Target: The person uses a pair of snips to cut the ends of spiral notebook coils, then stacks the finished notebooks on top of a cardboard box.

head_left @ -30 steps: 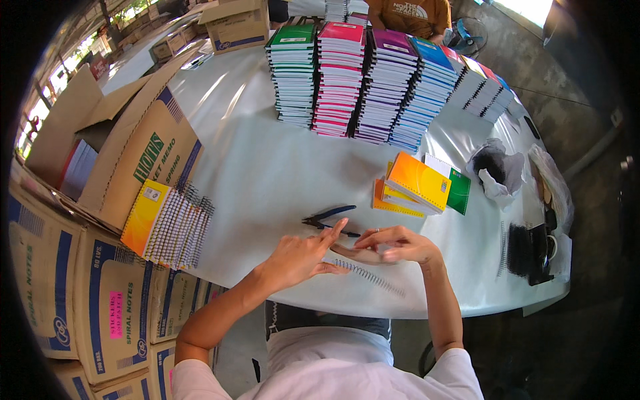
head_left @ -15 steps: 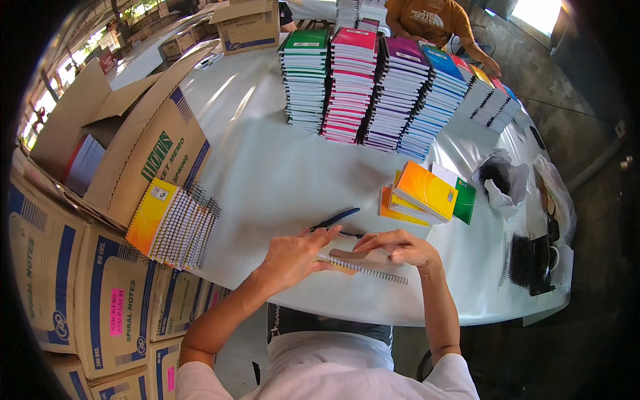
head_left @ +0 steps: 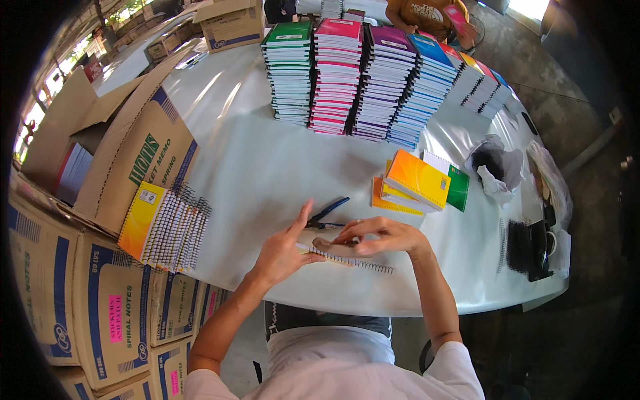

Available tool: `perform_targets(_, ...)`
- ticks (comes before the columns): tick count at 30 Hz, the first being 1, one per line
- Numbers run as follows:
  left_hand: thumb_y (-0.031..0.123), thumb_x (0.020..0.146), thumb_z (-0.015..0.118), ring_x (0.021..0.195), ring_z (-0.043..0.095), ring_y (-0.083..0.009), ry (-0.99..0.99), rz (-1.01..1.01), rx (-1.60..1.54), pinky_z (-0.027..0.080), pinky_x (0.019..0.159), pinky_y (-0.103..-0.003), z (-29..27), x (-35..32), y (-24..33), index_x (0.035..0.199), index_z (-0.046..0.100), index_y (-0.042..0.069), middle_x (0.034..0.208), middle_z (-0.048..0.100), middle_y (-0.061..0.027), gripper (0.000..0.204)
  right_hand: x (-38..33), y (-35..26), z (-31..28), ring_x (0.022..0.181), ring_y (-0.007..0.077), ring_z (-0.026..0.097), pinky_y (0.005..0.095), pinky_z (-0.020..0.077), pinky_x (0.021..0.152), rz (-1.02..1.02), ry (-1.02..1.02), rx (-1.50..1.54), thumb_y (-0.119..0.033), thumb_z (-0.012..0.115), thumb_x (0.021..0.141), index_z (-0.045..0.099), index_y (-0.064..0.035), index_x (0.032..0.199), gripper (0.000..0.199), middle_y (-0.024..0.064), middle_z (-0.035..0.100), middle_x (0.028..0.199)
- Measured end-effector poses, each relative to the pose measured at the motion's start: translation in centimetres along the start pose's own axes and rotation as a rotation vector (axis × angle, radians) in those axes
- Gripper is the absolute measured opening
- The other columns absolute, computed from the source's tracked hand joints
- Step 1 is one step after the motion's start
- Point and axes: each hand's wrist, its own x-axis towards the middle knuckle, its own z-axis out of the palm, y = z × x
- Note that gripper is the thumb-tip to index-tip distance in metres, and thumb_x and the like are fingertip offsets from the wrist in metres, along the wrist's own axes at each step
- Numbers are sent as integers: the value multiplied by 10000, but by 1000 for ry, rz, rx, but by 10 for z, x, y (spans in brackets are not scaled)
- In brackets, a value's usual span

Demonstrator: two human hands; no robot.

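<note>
At the table's near edge I hold a small notebook [head_left: 341, 247] with a wire spiral coil [head_left: 373, 266] along its near edge; the coil's right end sticks out past the paper. My left hand [head_left: 283, 252] grips the notebook's left end, one finger raised and the others at its edge. From above, my right hand [head_left: 381, 237] closes on the notebook's grey-brown back sheet, which looks bent; its fingertips partly hide it. Just beyond my hands lie pliers [head_left: 329, 211] with dark blue handles. Yellow-orange notebooks [head_left: 419, 179] are piled beyond my right hand, beside a green one [head_left: 458, 189].
Tall notebook stacks [head_left: 337, 77] stand at the back. On the left are an open carton [head_left: 153, 147], a leaning row of coiled notebooks [head_left: 163, 227] and stacked boxes [head_left: 113, 300]. Loose black coils [head_left: 519, 247] and crumpled wrapping [head_left: 495, 163] lie right. A person [head_left: 423, 17] works across the table.
My right hand has shifted left along the notebook, and the back sheet now looks more bent. A left finger points up more. The person across now lifts a pink item.
</note>
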Motion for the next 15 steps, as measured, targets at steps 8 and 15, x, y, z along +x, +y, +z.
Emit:
perform_targets(8,120,610,896,1264,544,-307,48,-223,-362,528,963,-375,10,-2,4,1561,130,215,1429,501,-179,1225,12,7,0,1048,259,605,350,445,933,74,34,-74,-519,653,864,697,-42,1175,571,132,672,1118)
perform_targets(15,77,625,885,1243,561,-261,86,-216,-402,521,957,-362,17,-5,-3,1566,130,230,1412,529,-155,1216,18,1,2,1006,261,619,354,457,900,126,51,-143,-546,648,842,694,-15,1167,625,153,686,1087)
